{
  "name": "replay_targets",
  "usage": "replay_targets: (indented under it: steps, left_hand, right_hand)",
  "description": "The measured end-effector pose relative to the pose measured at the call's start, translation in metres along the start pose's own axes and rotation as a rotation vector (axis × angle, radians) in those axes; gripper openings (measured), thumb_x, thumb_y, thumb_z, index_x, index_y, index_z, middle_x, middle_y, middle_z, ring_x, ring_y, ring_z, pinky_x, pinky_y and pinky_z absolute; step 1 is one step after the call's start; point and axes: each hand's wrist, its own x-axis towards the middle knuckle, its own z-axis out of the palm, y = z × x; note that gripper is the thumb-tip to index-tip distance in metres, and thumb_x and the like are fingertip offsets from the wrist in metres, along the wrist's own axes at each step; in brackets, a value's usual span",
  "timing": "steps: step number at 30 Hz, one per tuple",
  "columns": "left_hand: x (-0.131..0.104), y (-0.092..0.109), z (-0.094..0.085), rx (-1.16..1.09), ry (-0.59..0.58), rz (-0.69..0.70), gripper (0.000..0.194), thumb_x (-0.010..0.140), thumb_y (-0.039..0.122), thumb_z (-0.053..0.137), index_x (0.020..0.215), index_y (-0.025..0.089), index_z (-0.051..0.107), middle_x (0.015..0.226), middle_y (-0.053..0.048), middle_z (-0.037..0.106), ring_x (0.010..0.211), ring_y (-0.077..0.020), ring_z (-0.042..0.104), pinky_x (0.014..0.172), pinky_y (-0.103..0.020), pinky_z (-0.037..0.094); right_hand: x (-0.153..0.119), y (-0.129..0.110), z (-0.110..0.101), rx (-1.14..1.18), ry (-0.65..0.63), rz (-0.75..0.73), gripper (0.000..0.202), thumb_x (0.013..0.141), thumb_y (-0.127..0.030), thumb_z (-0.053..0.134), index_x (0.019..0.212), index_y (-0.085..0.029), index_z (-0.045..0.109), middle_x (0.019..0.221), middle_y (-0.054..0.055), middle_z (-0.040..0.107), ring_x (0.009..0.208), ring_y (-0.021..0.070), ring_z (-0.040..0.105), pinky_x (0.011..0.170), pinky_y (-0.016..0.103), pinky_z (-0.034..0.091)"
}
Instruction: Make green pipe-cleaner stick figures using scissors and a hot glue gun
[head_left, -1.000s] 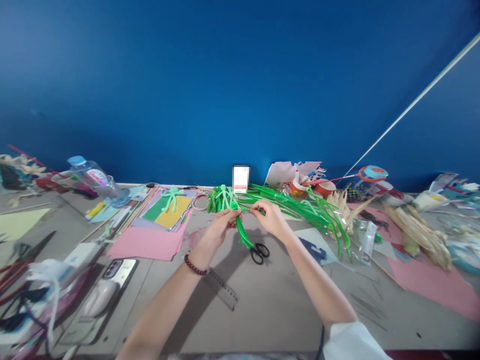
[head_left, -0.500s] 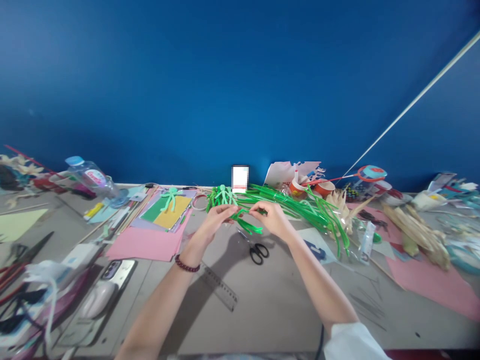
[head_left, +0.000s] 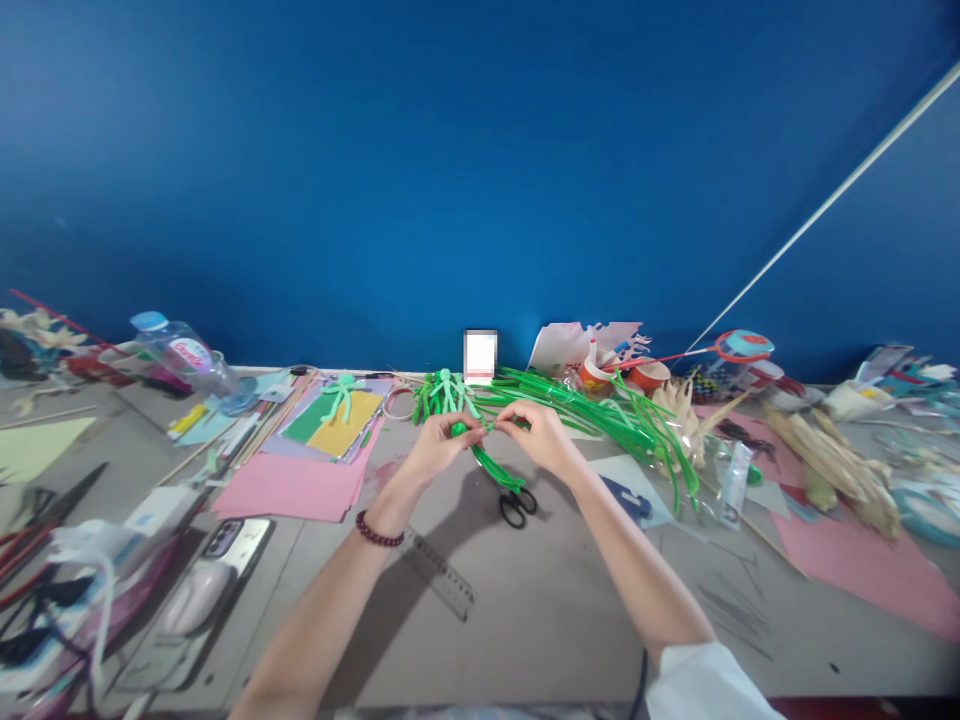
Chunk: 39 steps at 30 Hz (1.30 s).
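Green stem pile (head_left: 600, 412), three o'clock from hands. Left hand (head_left: 441, 446), nearly closed, pinches green bundle (head_left: 496, 471), strands trailing toward five o'clock; right hand (head_left: 546, 438), fingertips together, pinches thin end. Bundle likely light, soft, bendy: grip gathered top. Black scissors (head_left: 523, 503), five o'clock.

This looks like a craft workspace, set up at a long grey table (head_left: 525, 620) against a blue wall (head_left: 420, 200). Coloured paper (head_left: 300, 485), a clear ruler (head_left: 442, 575), black-handled scissors (head_left: 517, 507) and a heap of green fuzzy stems (head_left: 600, 415) lie across it, along with small green figures (head_left: 343, 398) made of similar stems. A water bottle (head_left: 187, 355) and a phone (head_left: 244, 540) share the crowded surface with these supplies.
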Motion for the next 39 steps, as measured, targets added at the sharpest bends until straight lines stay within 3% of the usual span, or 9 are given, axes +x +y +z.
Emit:
replay_targets:
  steps: [6,10,13,17,20,24,30,33,39]
  left_hand:
    - [-0.004,-0.001,0.003,0.268,-0.054,0.086,0.014,0.072,0.029,0.061,0.067,0.016,0.066,0.066,-0.002,0.066,0.061,-0.0138,0.055,0.056,-0.023,0.039]
    - [-0.005,-0.008,0.005,0.452,0.041,0.122,0.015,0.074,0.027,0.056,0.069,0.016,0.066,0.061,0.001,0.062,0.053,-0.0104,0.047,0.05,-0.022,0.032]
    - [-0.003,-0.01,0.006,0.381,0.173,0.109,0.017,0.073,0.029,0.057,0.068,0.016,0.065,0.058,0.001,0.059,0.05,-0.0098,0.044,0.049,-0.023,0.032]
    - [0.001,-0.01,0.004,0.053,0.246,0.046,0.018,0.069,0.034,0.064,0.067,0.016,0.064,0.061,-0.001,0.062,0.057,-0.0124,0.051,0.056,-0.024,0.038]
    - [0.002,-0.008,0.001,-0.155,0.178,-0.024,0.019,0.065,0.034,0.068,0.064,0.016,0.063,0.06,-0.001,0.06,0.057,-0.0121,0.05,0.056,-0.024,0.037]
    - [-0.001,-0.002,-0.001,-0.338,-0.012,-0.084,0.018,0.063,0.032,0.07,0.06,0.016,0.062,0.056,-0.001,0.057,0.058,-0.0127,0.051,0.057,-0.025,0.038]
    - [-0.004,0.006,0.0,-0.221,-0.189,-0.131,0.015,0.062,0.03,0.07,0.058,0.016,0.065,0.052,-0.001,0.058,0.054,-0.0127,0.05,0.056,-0.026,0.037]
    - [-0.002,0.003,0.001,-0.087,-0.123,-0.122,0.012,0.061,0.028,0.07,0.059,0.016,0.066,0.053,0.0,0.059,0.053,-0.0122,0.05,0.055,-0.026,0.036]
    - [-0.001,-0.002,0.005,-0.085,0.178,-0.053,0.014,0.062,0.029,0.068,0.058,0.017,0.064,0.053,0.001,0.057,0.054,-0.0122,0.049,0.056,-0.025,0.036]
  right_hand:
    - [-0.002,-0.006,-0.005,-0.196,0.007,-0.043,0.009,0.082,-0.023,0.06,0.076,-0.022,0.067,0.08,0.002,0.065,0.077,0.0164,0.059,0.067,0.026,0.042]
    - [-0.006,-0.017,0.001,-0.344,0.02,-0.081,0.011,0.084,-0.024,0.058,0.077,-0.021,0.066,0.08,0.004,0.063,0.078,0.0175,0.057,0.069,0.028,0.041]
    - [-0.009,-0.022,0.006,-0.305,0.04,-0.076,0.011,0.085,-0.023,0.056,0.078,-0.021,0.065,0.081,0.003,0.063,0.077,0.0162,0.058,0.068,0.026,0.041]
    - [-0.01,-0.022,0.009,-0.206,0.016,-0.058,0.012,0.086,-0.022,0.054,0.078,-0.021,0.064,0.079,0.003,0.062,0.075,0.0152,0.057,0.063,0.024,0.041]
    - [-0.008,-0.018,0.007,-0.138,0.003,-0.038,0.012,0.085,-0.021,0.054,0.078,-0.021,0.063,0.08,0.003,0.062,0.073,0.0151,0.057,0.062,0.024,0.041]
    - [-0.003,-0.011,0.003,-0.054,-0.002,-0.056,0.011,0.084,-0.02,0.055,0.077,-0.021,0.064,0.081,0.003,0.064,0.077,0.0168,0.058,0.067,0.027,0.043]
    - [-0.001,-0.013,-0.006,-0.16,0.012,-0.1,0.013,0.084,-0.022,0.058,0.074,-0.022,0.065,0.078,0.003,0.068,0.077,0.0189,0.056,0.075,0.032,0.041]
    - [-0.004,-0.018,-0.007,-0.237,0.025,-0.121,0.012,0.084,-0.023,0.059,0.073,-0.022,0.065,0.077,0.003,0.067,0.075,0.0191,0.056,0.075,0.033,0.04]
    - [-0.01,-0.026,0.002,-0.23,0.046,-0.08,0.011,0.084,-0.022,0.057,0.075,-0.021,0.064,0.076,0.004,0.065,0.077,0.0183,0.057,0.069,0.028,0.042]
